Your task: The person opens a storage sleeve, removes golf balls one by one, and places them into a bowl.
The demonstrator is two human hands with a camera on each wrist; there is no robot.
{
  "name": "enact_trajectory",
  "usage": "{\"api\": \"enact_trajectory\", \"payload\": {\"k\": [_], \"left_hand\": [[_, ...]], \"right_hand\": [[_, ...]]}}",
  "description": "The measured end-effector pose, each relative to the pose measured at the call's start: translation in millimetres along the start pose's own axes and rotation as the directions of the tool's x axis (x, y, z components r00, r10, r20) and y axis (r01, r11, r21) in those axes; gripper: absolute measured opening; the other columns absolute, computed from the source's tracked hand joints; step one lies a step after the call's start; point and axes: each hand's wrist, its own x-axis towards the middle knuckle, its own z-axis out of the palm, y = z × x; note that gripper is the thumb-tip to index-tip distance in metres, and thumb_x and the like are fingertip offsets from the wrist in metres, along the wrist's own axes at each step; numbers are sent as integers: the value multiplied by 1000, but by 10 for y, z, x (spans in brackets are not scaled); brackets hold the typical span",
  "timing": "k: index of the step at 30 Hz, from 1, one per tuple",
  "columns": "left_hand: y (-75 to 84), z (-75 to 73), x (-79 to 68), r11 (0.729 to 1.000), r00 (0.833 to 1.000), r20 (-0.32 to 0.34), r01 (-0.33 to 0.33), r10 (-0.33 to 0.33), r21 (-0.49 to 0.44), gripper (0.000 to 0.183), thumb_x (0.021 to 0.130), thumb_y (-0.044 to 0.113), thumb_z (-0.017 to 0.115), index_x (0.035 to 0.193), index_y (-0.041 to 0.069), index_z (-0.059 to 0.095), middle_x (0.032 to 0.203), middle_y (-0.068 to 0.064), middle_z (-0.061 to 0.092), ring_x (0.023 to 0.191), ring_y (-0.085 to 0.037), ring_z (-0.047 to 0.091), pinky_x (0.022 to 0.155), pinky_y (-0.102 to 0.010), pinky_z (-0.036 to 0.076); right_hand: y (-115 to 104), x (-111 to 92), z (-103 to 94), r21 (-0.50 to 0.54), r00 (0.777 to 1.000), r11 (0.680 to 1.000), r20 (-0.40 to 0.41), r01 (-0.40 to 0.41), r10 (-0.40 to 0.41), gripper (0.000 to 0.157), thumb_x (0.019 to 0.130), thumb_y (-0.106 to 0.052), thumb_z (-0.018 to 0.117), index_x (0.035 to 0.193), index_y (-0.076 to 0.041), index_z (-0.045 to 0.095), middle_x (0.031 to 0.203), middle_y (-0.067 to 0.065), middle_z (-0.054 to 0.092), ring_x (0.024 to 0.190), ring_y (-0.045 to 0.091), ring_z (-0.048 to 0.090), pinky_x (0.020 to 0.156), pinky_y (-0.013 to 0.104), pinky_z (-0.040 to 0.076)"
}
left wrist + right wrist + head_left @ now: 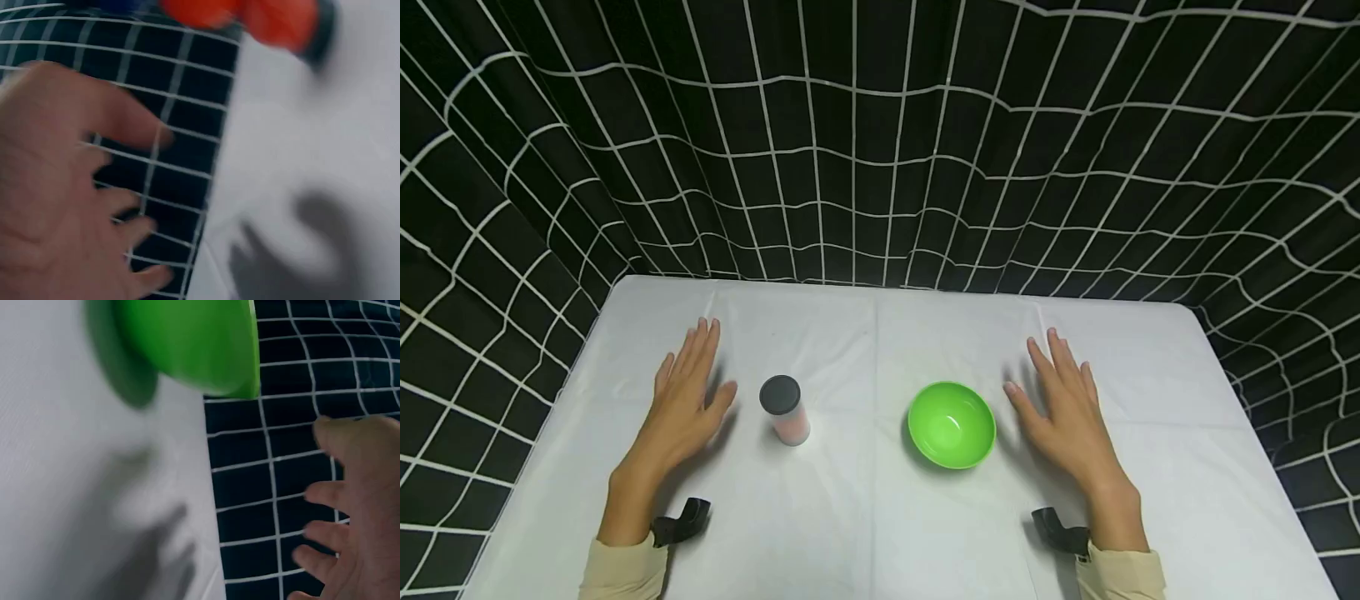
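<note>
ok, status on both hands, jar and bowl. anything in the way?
Left hand empty, beside jar. Right hand empty, beside bowl. Jar upright, bowl face-up, neither touched. Nothing seen between either hand and its nearer item.

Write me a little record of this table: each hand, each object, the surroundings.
Left hand: open, holding nothing, beside the container
Right hand: open, holding nothing, beside the bowl
Container: upright, dark lid, pinkish-red body
Bowl: green, opening upward
Table covering: white, creased
Backdrop: white netting over black

jar: on table, left | bowl: right | net: behind table
</note>
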Motion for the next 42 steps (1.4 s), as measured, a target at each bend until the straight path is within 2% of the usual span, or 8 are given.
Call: {"api": "enact_trajectory", "payload": {"k": [4, 12, 18, 22, 29, 33, 38, 42], "left_hand": [[17, -61, -44, 985, 992, 121, -25, 47, -172, 91, 94, 6, 65, 171, 19, 19, 177, -19, 21, 164, -43, 21, 128, -71, 19], [94, 106, -47, 948, 954, 256, -68, 153, -310, 109, 84, 28, 92, 169, 24, 24, 174, -10, 30, 164, -36, 26, 131, -61, 25], [218, 376, 25, 909, 936, 289, -66, 199, -412, 72, 88, 24, 88, 150, 23, 51, 136, -1, 69, 129, -22, 68, 115, -44, 53], [244, 438, 36, 859, 924, 330, 4, 192, -512, 55, 89, 14, 86, 134, 22, 56, 112, 0, 72, 105, -14, 76, 104, -31, 58], [167, 438, 27, 807, 929, 294, -10, 227, -591, 60, 89, 7, 84, 141, 10, 54, 135, -14, 70, 110, -12, 73, 100, -22, 57], [200, 443, 38, 813, 932, 282, -22, 227, -582, 59, 89, 12, 86, 140, 11, 57, 129, -12, 72, 114, -11, 73, 103, -23, 56], [246, 472, 45, 818, 942, 248, -44, 225, -573, 46, 87, 12, 88, 127, 17, 65, 105, -1, 71, 105, -15, 72, 107, -30, 57], [313, 503, 46, 840, 943, 220, -97, 249, -534, 48, 86, 20, 90, 129, 22, 69, 109, 5, 75, 102, -12, 70, 104, -30, 58]], "right_hand": [[-101, 31, 15, 52, 999, 998, -24, 22, -21, 58, 104, -31, 66, 155, -8, 52, 168, 24, 39, 154, 51, 36, 127, 69, 23], [-404, 22, 9, 137, 997, 988, 0, 75, -76, 46, 103, -22, 70, 146, -9, 62, 155, 18, 57, 143, 47, 54, 113, 68, 43], [-603, -40, -31, 196, 996, 976, -14, 94, -93, 48, 102, -16, 70, 149, -11, 60, 149, 13, 62, 139, 39, 59, 112, 62, 46], [-737, -26, 6, 269, 996, 959, 7, 89, -94, 53, 103, -17, 69, 154, -13, 54, 146, 12, 65, 135, 35, 62, 112, 56, 47], [-1060, 72, 143, 390, 991, 918, 72, 76, -112, 51, 104, -19, 68, 153, -13, 54, 144, 10, 68, 133, 28, 66, 117, 39, 47], [-1237, 92, 134, 495, 982, 868, 141, 38, -123, 47, 105, -22, 68, 150, -16, 58, 143, 4, 69, 132, 22, 68, 115, 26, 49], [-1440, 85, 165, 519, 976, 852, 143, 68, -165, 44, 103, -24, 71, 146, -18, 62, 143, -1, 69, 130, 22, 69, 114, 39, 53], [-1551, 62, 221, 482, 974, 864, 84, 146, -211, 51, 96, -17, 79, 144, -16, 64, 150, 4, 62, 133, 26, 67, 108, 42, 57]]}}
